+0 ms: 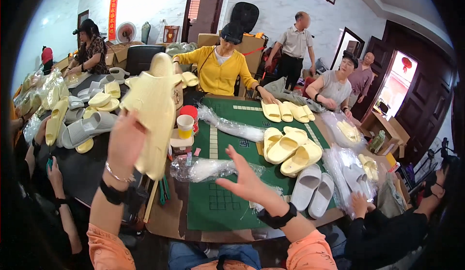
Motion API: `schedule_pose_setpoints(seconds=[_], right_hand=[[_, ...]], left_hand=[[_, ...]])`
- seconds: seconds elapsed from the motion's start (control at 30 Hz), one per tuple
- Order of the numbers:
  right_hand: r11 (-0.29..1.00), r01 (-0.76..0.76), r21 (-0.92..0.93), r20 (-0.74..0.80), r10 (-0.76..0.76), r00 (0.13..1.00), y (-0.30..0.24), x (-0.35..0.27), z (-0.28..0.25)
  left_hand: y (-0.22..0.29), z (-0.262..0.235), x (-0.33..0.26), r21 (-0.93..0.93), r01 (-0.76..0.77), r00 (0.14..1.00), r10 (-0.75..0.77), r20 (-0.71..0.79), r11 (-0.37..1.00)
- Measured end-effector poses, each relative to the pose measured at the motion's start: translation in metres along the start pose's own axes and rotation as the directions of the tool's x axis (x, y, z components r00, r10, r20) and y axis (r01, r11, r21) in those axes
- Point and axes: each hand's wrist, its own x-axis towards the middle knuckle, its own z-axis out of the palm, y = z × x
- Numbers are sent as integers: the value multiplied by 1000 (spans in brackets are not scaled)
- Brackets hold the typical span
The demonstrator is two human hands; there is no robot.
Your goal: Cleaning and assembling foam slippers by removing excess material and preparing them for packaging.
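Observation:
Raised over the left side of the table, my left hand grips a pale yellow slipper, held upright. I cannot tell if a second slipper sits behind it. My right hand hovers empty with fingers spread above the green mat. Near it lie bundles of clear plastic bags, and farther back another bundle. To its right are several pale yellow slippers in a pile and a pair of grey slippers.
A paper cup, a red container and a plastic box stand left of the mat. Grey and yellow slippers cover the dark table at left. Bagged slippers lie at right. Several people sit or stand around; one in yellow touches slippers opposite.

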Motion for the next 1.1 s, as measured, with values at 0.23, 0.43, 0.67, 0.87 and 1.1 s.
schedule_pose_setpoints(seconds=[0.23,0.43,0.67,0.87,1.1], right_hand=[[752,-45,658,98,-26,995,-30,-23,33],[426,-48,903,-162,442,882,5,-74,35],[64,52,997,-79,561,824,14,-109,0],[17,-83,996,54,627,777,20,-111,27],[132,-330,935,161,671,724,49,-105,23]], left_hand=[[-91,72,-90,81,271,962,-267,-55,959],[-131,78,-118,311,317,908,-382,173,896],[-118,40,-136,940,-176,980,140,140,292],[-160,-10,-160,293,550,835,-526,-165,782],[-163,-40,-143,124,547,822,-503,-265,828]])
